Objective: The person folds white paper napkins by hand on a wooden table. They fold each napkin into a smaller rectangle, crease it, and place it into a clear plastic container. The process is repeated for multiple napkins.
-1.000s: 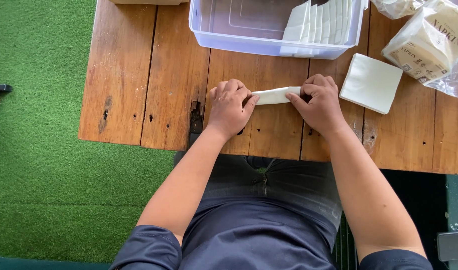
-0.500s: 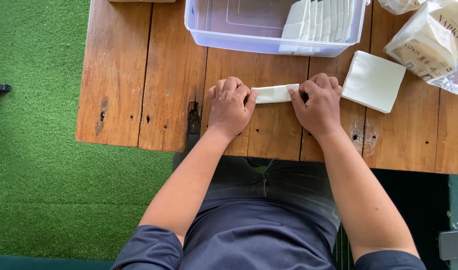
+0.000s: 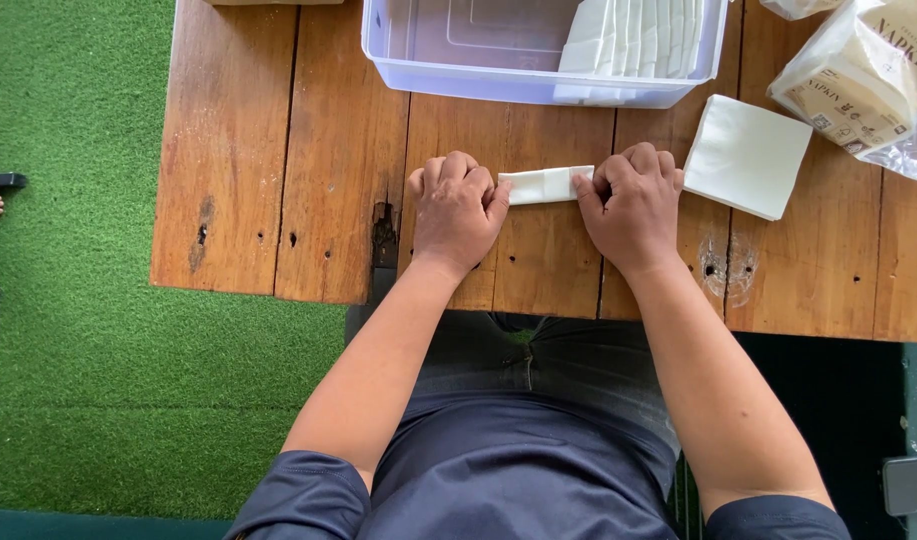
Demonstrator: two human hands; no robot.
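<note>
Worktop (image 3: 278, 200) of brown wooden planks is showing knots and small dark holes. A clear plastic bin (image 3: 478, 85) is sitting at its far edge, holding a row of folded white napkins (image 3: 633, 35) standing on edge against its right side. A flat square napkin stack (image 3: 746, 155) is lying just right of the bin's near corner. A wrapped napkin pack (image 3: 858, 75) is resting at the far right, partly out of frame. Green turf (image 3: 68, 350) is covering the ground left of the worktop.
</note>
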